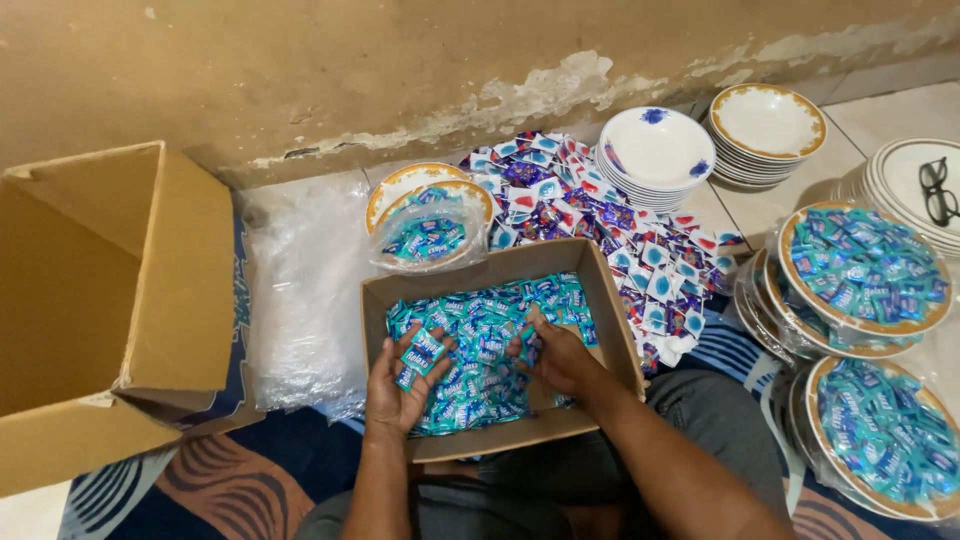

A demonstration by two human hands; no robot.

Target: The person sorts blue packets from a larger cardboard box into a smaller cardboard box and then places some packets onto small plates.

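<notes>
Wrapped candies [480, 345], teal sachets, fill the shallow cardboard box [608, 300] resting on the person's lap. The left hand [400, 385] is cupped around a small stack of them, while the right hand [555, 355] lies loosely curled among the pile, gripping nothing clearly. Sachets could slip from the full left palm, or the box could tip off the knees and spill onto the patterned mat [230, 480].

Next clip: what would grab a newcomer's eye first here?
Probably the small cardboard box on the person's lap, full of teal candy sachets, where the left hand holds a few and the right hand digs in. Next, the sachet-filled plates at right and the large open carton at left.
</notes>
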